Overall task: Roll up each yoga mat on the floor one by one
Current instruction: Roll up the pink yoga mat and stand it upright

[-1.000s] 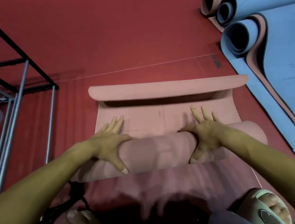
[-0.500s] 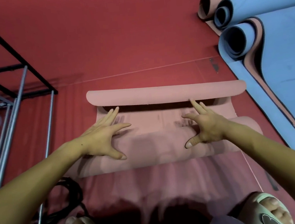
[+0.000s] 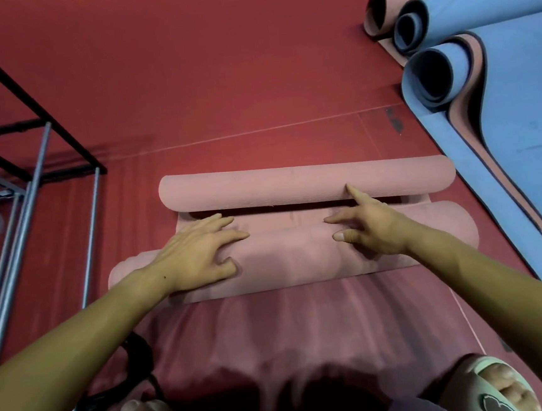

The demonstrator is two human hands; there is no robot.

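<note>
1. Pink mat (image 3: 300, 252) lay on the red floor (image 3: 219, 78) straight ahead of the person, rolled from the near end into a thick roll. Far end curled up on itself (image 3: 307, 184); only a narrow flat strip was left between the two.
2. Change over the last second: the roll moved forward, and the flat strip shrank from a broad band to a sliver. My read: this mat was nearly done, one more push should close it onto the far curl.
3. Left hand (image 3: 199, 257) rested on top of the roll, fingers spread and mostly straight, tips reaching over the front. Pressing, not gripping.
4. Right hand (image 3: 370, 229) sat on the roll too, fingers loosely splayed, index finger touching the far curl. Released, holding nothing.
5. Risk, as a guess: the roll sat skewed, left end nearer than the right, so it may telescope.
6. Further out: blue mats (image 3: 514, 85) at right, partly rolled, one pink roll behind them. Metal rack (image 3: 27, 134) at left.
</note>
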